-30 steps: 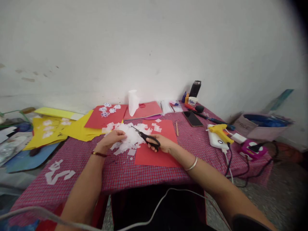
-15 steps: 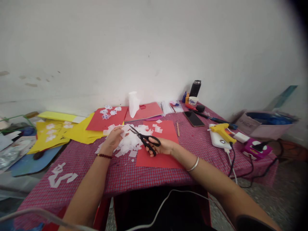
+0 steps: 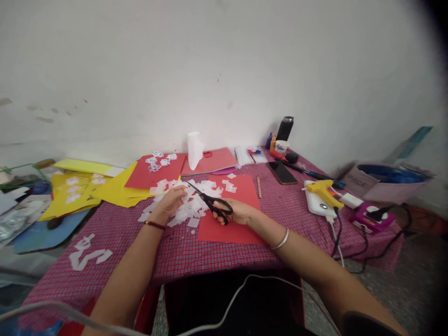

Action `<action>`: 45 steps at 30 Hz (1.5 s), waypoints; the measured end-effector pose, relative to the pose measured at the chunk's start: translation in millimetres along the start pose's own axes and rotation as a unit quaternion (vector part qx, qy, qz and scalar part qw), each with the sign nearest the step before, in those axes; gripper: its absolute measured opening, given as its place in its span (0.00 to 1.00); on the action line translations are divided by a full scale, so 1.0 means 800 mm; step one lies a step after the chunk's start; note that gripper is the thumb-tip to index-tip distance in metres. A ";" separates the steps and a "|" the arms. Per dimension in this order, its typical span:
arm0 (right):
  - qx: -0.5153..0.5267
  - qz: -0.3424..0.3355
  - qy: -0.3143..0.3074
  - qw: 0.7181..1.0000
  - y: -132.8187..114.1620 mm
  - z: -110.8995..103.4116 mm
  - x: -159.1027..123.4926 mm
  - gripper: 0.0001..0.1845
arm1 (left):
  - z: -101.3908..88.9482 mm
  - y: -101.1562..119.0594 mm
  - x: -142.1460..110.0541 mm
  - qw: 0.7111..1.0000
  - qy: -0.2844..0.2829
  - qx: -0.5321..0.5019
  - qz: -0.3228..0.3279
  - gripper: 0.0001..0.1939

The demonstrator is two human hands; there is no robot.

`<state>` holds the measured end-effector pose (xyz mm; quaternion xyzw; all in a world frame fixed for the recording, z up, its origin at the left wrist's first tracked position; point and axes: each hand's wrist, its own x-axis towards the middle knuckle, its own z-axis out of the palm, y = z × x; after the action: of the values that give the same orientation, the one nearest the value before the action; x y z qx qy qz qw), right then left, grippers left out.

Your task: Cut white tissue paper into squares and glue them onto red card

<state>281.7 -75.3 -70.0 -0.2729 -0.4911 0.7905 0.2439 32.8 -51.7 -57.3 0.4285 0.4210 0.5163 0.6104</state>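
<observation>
My right hand (image 3: 237,213) grips a pair of black-handled scissors (image 3: 209,199), with fingers through the loops. The blades point up and left, and they look closed or nearly so. My left hand (image 3: 172,200) is pinched on a small piece of white paper (image 3: 186,186), mostly hidden by the fingers, close to the scissor tips. Beneath both hands lies a loose heap of small white paper squares (image 3: 191,210). A red sheet (image 3: 231,232) is under my right hand, with a few paper squares at its upper left.
Behind the heap stand a white paper roll (image 3: 194,148) and a red sheet with paper flowers (image 3: 140,179). To the right are a phone (image 3: 282,172), a yellow glue gun (image 3: 324,192) and a purple power strip (image 3: 373,218) with cables. White paper strips (image 3: 87,258) lie front left.
The scissor blades have come together from a wider gap. My left hand has moved slightly right, nearer the blade tips. My right hand has barely moved.
</observation>
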 end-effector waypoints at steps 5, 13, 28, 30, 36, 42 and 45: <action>-0.028 -0.041 0.045 0.998 0.002 0.003 0.000 0.31 | -0.005 0.005 -0.003 1.000 0.007 0.010 -0.019 0.12; -0.022 -0.016 0.003 1.000 -0.002 0.001 -0.004 0.30 | -0.026 0.011 0.003 0.994 0.110 0.008 0.010 0.12; -0.050 -0.011 -0.029 0.998 -0.002 0.004 -0.006 0.31 | -0.013 0.021 -0.011 0.998 0.021 0.053 0.006 0.26; -0.063 -0.018 -0.028 0.997 -0.001 0.005 -0.006 0.31 | -0.011 0.020 -0.012 0.997 0.008 0.073 -0.007 0.27; -0.054 -0.021 -0.018 0.998 -0.002 0.004 -0.003 0.28 | -0.006 0.018 -0.013 0.997 0.000 0.080 -0.025 0.28; 0.132 0.088 -0.014 0.987 -0.007 0.005 -0.005 0.29 | -0.014 0.020 -0.008 0.996 0.077 0.041 0.021 0.27; 0.111 0.080 -0.046 0.990 -0.004 0.009 -0.006 0.27 | -0.017 0.019 -0.006 0.995 0.085 0.038 0.030 0.27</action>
<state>280.9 -82.0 -63.9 -0.2457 -0.3877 0.8687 0.1862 15.5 -54.0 -46.2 0.4182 0.4775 0.5526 0.5401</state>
